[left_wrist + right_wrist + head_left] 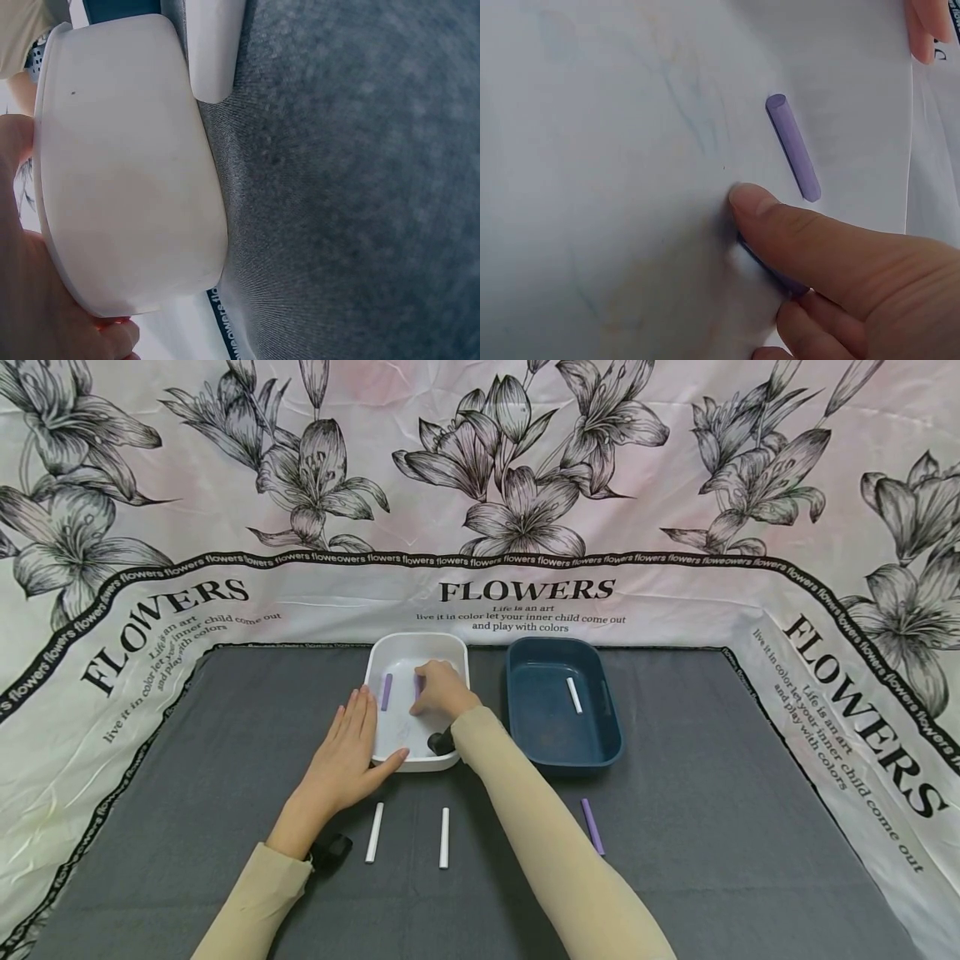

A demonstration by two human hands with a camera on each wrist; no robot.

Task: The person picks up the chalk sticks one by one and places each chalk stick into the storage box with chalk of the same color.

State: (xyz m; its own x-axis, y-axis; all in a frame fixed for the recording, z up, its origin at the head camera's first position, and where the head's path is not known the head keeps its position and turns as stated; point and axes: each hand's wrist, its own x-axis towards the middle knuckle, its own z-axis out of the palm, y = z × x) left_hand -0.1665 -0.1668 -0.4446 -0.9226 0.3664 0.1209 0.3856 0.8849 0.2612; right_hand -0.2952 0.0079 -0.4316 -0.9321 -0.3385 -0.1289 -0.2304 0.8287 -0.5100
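Observation:
My right hand (444,689) reaches into a white plastic tub (426,766), thumb and fingers pinching a purple chalk stick (771,268) low over its floor. Most of that stick is hidden behind the thumb. A second purple chalk stick (793,148) lies beside it, nearer the tub's left wall. Along the left rim rests my left hand (343,764), its fingers straight and together, the thumb spread across the front corner. In the left wrist view the hand (49,315) touches the tub's rim from outside.
To the right stands a dark blue tub (617,752) with a white chalk stick (573,695) inside. In front, on the grey cloth (225,760), lie two white sticks, one left (374,832) and one centre (444,838). A purple stick (592,825) lies by the right forearm.

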